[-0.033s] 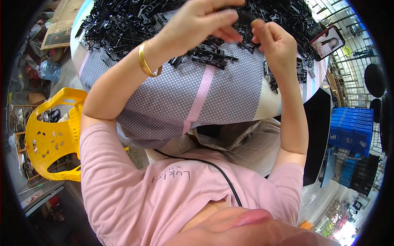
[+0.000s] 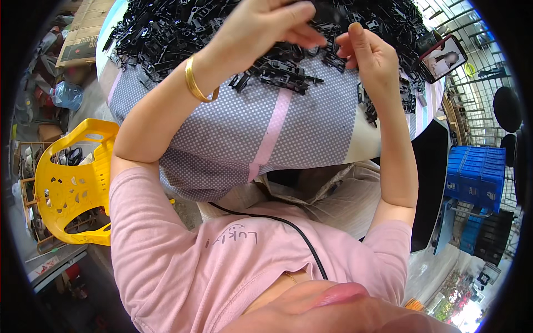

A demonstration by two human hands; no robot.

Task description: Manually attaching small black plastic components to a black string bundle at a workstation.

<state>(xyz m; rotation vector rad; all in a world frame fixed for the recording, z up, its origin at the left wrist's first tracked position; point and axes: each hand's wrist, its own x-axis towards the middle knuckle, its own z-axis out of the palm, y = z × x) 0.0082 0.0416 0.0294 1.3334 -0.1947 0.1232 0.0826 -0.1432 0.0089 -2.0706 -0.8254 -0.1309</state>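
My left hand (image 2: 272,25), with a gold bangle (image 2: 194,80) on its wrist, hovers over the near part of a large heap of small black plastic clips (image 2: 189,28). Its fingers are stretched and apart, partly cut off by the upper edge, and I see nothing held in them. To the right, my right hand (image 2: 371,53) is raised with the thumb up and the fingers loosely bent, a gap between them. A faint dark smear between the two hands is too blurred to name. Several clips (image 2: 283,77) lie loose on the dotted cloth below my left hand.
A grey dotted cloth with a pink stripe (image 2: 269,127) covers the table. At the right edge a phone (image 2: 444,60) leans beside the heap. A yellow plastic chair (image 2: 72,183) stands left, blue crates (image 2: 474,175) at right. A black cable (image 2: 283,221) crosses my shirt.
The black piece between my hands has left my right fingers and shows only as a blur. Both hands have drawn slightly apart, the left one shifting a little left.
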